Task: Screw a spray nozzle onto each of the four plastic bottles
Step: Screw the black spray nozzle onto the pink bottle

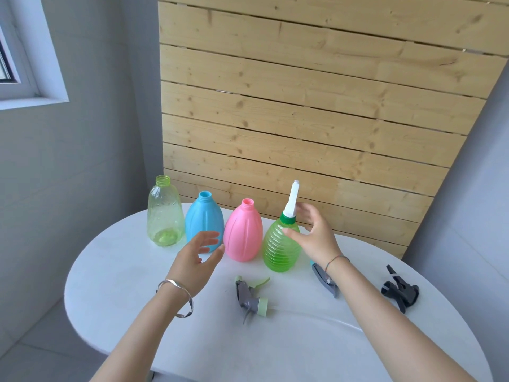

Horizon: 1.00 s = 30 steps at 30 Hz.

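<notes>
Four bottles stand in a row at the back of the round white table (115,271), and we take them from the left. First the clear yellow-green plastic bottle (165,213), neck open, then the sky-blue ribbed plastic bottle (202,219) just beside it, also uncapped. Our left hand (197,257), silver bangle (177,297) on the wrist, hovers in front of the blue one with fingers spread, holding nothing. Next the pink ribbed plastic bottle (242,232), open-necked too. In front of it a grey spray nozzle with a pale green collar (250,297) lies flat on the table. Then the translucent green ridged bottle (281,248), upright, carrying a white spray nozzle on a dark green collar (292,202). Our right hand (315,234) sits open beside it, thumb touching the bottle's shoulder, fingers loose by the nozzle. Under that wrist lies a grey nozzle with a teal tip (326,281), and further right a black spray nozzle (400,290).
</notes>
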Motion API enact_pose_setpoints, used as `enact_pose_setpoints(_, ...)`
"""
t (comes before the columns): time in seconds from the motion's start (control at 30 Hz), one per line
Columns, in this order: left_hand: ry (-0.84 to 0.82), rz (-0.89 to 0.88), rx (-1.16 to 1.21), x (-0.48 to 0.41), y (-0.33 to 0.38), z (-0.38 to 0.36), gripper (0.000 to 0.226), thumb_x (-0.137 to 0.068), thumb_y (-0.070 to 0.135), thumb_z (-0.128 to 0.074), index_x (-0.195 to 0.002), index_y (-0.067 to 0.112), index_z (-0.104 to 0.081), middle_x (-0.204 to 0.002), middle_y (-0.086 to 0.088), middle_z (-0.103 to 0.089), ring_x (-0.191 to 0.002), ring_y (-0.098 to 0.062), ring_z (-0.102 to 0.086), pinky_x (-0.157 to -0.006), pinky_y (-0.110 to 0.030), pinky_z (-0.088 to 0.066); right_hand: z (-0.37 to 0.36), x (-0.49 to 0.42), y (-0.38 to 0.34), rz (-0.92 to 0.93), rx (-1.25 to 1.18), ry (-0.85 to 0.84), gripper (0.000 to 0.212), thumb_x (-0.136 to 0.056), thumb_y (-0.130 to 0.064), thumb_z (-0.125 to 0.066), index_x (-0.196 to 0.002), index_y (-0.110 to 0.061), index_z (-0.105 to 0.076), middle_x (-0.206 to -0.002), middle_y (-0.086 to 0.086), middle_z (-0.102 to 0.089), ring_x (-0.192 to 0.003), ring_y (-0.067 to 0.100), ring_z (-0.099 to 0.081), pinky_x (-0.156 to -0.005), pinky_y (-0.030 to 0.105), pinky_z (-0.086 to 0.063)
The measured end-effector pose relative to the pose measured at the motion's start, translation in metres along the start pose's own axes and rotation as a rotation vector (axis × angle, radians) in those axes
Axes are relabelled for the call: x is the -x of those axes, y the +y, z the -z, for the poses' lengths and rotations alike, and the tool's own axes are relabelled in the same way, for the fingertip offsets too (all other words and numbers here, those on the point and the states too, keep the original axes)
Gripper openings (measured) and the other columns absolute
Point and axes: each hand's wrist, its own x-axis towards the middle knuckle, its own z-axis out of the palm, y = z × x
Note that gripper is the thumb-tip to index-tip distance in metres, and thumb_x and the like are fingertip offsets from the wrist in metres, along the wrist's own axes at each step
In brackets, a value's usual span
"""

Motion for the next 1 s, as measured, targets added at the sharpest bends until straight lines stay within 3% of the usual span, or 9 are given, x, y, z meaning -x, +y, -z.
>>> enact_pose_setpoints(0.07, 0.003, -0.002, 0.002, 0.0, 0.001, 0.001, 0.026, -0.088, 0.022, -0.061, -0.113, 0.021, -0.057, -0.108, 0.003, -0.063, -0.102, -0.02, -0.058, -0.092, -0.036, -0.047, 0.005, 0.009, -0.007, 0.043, -0.019, 0.059, 0.062, -0.078, -0.002, -0.069, -0.133, -0.016, -0.042, -0.14, 0.001, -0.047, -0.129, 0.017, -0.045, -0.107, 0.026, -0.033)
enact_pose_setpoints(0.17, 0.009, -0.003, 0.015, 0.0, 0.002, 0.003, 0.026, -0.088, 0.022, -0.06, -0.114, 0.02, -0.057, -0.108, 0.003, -0.063, -0.103, -0.021, -0.059, -0.092, -0.036, -0.047, 0.005, 0.02, -0.032, 0.234, -0.051, 0.206, 0.053, -0.08, 0.001, -0.061, -0.128, -0.018, -0.047, -0.133, -0.003, -0.051, -0.125, 0.012, -0.048, -0.105, 0.018, -0.033)
enact_pose_setpoints(0.3, 0.016, -0.005, 0.051, 0.001, 0.004, 0.005, 0.026, -0.088, 0.022, -0.06, -0.114, 0.02, -0.057, -0.107, 0.003, -0.063, -0.102, -0.021, -0.059, -0.09, -0.033, -0.046, -0.016, 0.013, -0.074, 0.4, -0.081, 0.118, 0.043, -0.083, -0.006, -0.063, -0.121, -0.022, -0.052, -0.127, -0.005, -0.054, -0.118, 0.004, -0.051, -0.102, 0.01, -0.036)
enact_pose_setpoints(0.5, 0.031, -0.024, 0.089, 0.0, 0.006, 0.013, 0.027, -0.088, 0.021, -0.06, -0.115, 0.018, -0.057, -0.107, 0.003, -0.063, -0.103, -0.02, -0.059, -0.086, -0.027, -0.043, -0.067, -0.025, -0.083, 0.08, 0.107, -0.14, 0.054, -0.087, -0.02, -0.063, -0.137, -0.013, -0.042, -0.145, 0.006, -0.044, -0.136, 0.021, -0.038, -0.113, 0.035, -0.031)
enact_pose_setpoints(0.57, 0.029, -0.033, 0.093, 0.001, 0.008, 0.015, 0.026, -0.088, 0.02, -0.06, -0.115, 0.018, -0.057, -0.107, 0.002, -0.063, -0.103, -0.021, -0.059, -0.086, -0.027, -0.043, -0.075, -0.031, -0.077, -0.004, 0.175, -0.162, 0.054, -0.088, -0.023, -0.061, -0.138, -0.013, -0.042, -0.145, 0.008, -0.045, -0.135, 0.023, -0.04, -0.112, 0.035, -0.031)
enact_pose_setpoints(0.67, 0.033, -0.043, 0.101, 0.001, 0.009, 0.016, 0.025, -0.089, 0.02, -0.06, -0.114, 0.019, -0.056, -0.107, 0.003, -0.062, -0.103, -0.021, -0.059, -0.086, -0.028, -0.043, -0.084, -0.03, -0.069, -0.015, 0.214, -0.111, 0.041, -0.089, -0.015, -0.059, -0.128, -0.012, -0.052, -0.133, 0.007, -0.058, -0.126, 0.025, -0.049, -0.105, 0.03, -0.036)
enact_pose_setpoints(0.8, 0.037, -0.047, 0.128, 0.002, 0.012, 0.015, 0.027, -0.088, 0.023, -0.061, -0.114, 0.02, -0.056, -0.107, 0.006, -0.06, -0.105, -0.021, -0.059, -0.084, -0.026, -0.042, -0.082, -0.016, -0.073, 0.062, 0.219, -0.011, 0.029, -0.086, -0.003, -0.055, -0.112, -0.013, -0.062, -0.11, 0.006, -0.07, -0.113, 0.027, -0.056, -0.097, 0.036, -0.045)
enact_pose_setpoints(0.87, 0.027, -0.048, 0.132, 0.004, 0.014, 0.012, 0.036, -0.084, 0.027, -0.066, -0.117, 0.021, -0.053, -0.113, 0.007, -0.057, -0.107, -0.02, -0.057, -0.083, -0.024, -0.041, -0.073, -0.005, -0.082, 0.138, 0.214, 0.008, 0.025, -0.084, -0.004, -0.06, -0.106, -0.014, -0.064, -0.104, 0.004, -0.072, -0.104, 0.022, -0.062, -0.094, 0.035, -0.048)
enact_pose_setpoints(1.0, -0.005, -0.114, 0.061, 0.009, 0.022, 0.004, 0.083, -0.068, 0.04, -0.079, -0.136, 0.023, -0.036, -0.132, 0.011, -0.041, -0.117, -0.011, -0.044, -0.096, -0.026, -0.035, -0.043, 0.025, -0.102, 0.254, 0.042, 0.043, 0.02, -0.078, -0.008, -0.07, -0.094, -0.019, -0.066, -0.093, -0.001, -0.071, -0.091, 0.014, -0.068, -0.086, 0.031, -0.055)
